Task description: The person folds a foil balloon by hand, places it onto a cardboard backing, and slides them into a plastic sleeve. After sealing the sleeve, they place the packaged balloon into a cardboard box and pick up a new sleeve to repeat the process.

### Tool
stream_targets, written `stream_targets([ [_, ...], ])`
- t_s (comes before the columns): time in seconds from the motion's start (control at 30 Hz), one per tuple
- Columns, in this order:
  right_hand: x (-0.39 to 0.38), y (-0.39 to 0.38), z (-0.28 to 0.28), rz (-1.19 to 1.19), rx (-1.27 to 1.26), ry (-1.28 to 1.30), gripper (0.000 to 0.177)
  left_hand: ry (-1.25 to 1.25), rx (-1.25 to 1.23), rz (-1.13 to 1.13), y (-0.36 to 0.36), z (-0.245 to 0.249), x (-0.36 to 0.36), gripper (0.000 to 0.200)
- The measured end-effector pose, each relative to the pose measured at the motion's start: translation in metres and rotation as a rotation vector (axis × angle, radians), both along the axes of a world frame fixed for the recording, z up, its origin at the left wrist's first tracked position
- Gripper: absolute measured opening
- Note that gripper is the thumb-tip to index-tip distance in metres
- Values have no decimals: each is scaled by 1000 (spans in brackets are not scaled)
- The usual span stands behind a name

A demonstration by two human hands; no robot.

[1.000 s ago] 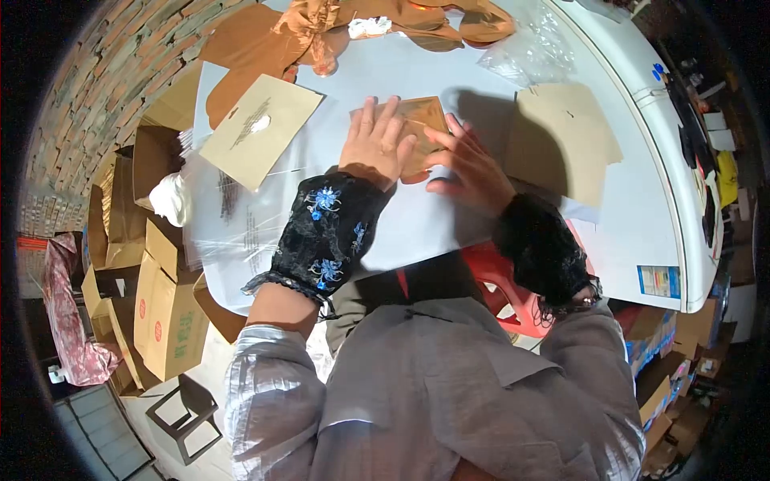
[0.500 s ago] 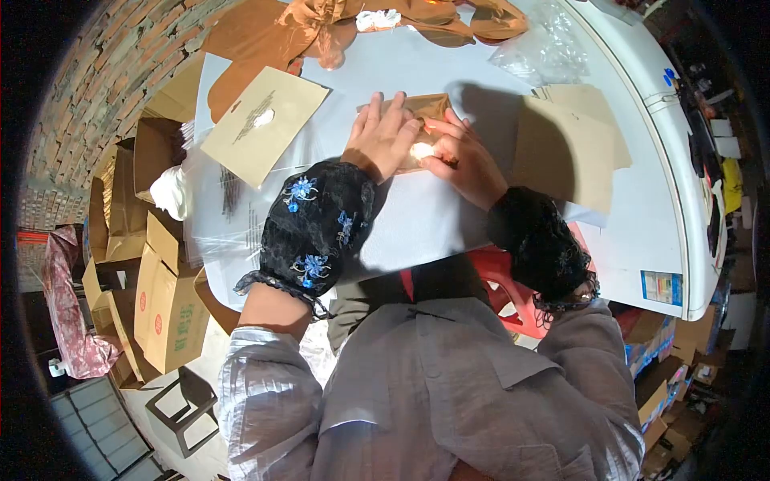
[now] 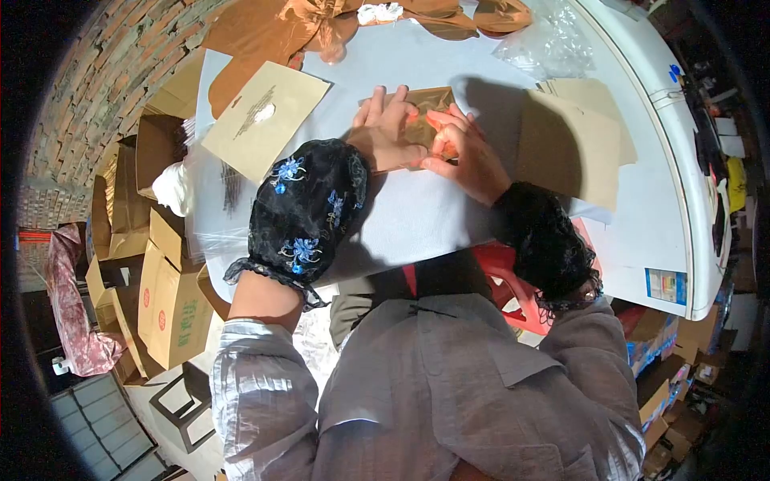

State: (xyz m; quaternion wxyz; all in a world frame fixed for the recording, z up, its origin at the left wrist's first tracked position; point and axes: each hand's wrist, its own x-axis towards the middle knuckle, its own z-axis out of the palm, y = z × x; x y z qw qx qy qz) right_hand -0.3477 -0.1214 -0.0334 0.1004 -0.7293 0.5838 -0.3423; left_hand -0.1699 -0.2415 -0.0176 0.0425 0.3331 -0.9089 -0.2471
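Observation:
A flat, brown, slightly shiny packet lies on the white table, largely covered by both hands. My left hand rests on its left part with fingers stretched out and thumb pointing right. My right hand is at the packet's right edge, fingers bent and thumb near the lower edge, pinching there; the exact contact is partly hidden. Left of the hands lies a tan printed card with a white oval on it. Beyond my right hand are plain tan cards.
Brown fabric and crumpled clear plastic bags lie along the table's far side. Clear sleeves sit at the left edge. Open cardboard boxes stand on the left, near a dark stool. A white appliance-like panel borders the right.
My left thumb has spread down and to the right, and the left hand lies flatter. My right fingers have shifted slightly, and the bright glare on the packet has gone.

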Motion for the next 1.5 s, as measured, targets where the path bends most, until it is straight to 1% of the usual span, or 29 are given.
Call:
stream_targets([
  [0.03, -1, 1, 0, 0, -6, 8, 29, -15, -3, -4, 2, 2, -1, 80],
  [0.17, -1, 2, 3, -11, 42, -25, 18, 18, -8, -17, 1, 1, -1, 75],
  [0.27, -4, 0, -2, 20, -24, -120, 14, 48, -25, -25, -3, -9, 0, 71],
  [0.37, -1, 5, 7, 35, -53, 9, 10, 64, -31, -27, -7, -20, 1, 70],
  [0.43, -3, 5, 0, 41, -97, 56, 9, 36, -11, -16, -2, -7, -1, 72],
  [0.57, -4, 3, -10, 38, -191, 100, 9, 45, -22, -5, 1, -7, -1, 69],
  [0.67, 7, 9, 8, 15, -248, 246, 11, 68, -55, -12, -3, -16, 0, 66],
  [0.77, 11, 20, 17, 50, -260, 420, 20, 70, -84, -32, -8, -26, 0, 63],
  [0.87, 13, 23, 14, 66, -287, 380, 31, 69, -90, -26, -8, -28, -2, 61],
  [0.97, 12, 24, 13, 89, -285, 324, 38, 79, -88, -22, -5, -26, -1, 59],
  [1.07, 10, 23, 8, 117, -269, 325, 41, 83, -88, -19, -4, -24, -1, 56],
  [1.17, 9, 23, 6, 144, -290, 325, 34, 88, -98, -9, 0, -21, -3, 54],
  [1.37, 11, 31, 12, 136, -182, 360, 42, 53, -73, -3, 0, -14, -2, 54],
  [1.5, 4, 37, 14, 106, -189, 355, 43, 37, -63, 2, 2, -10, -4, 52],
])
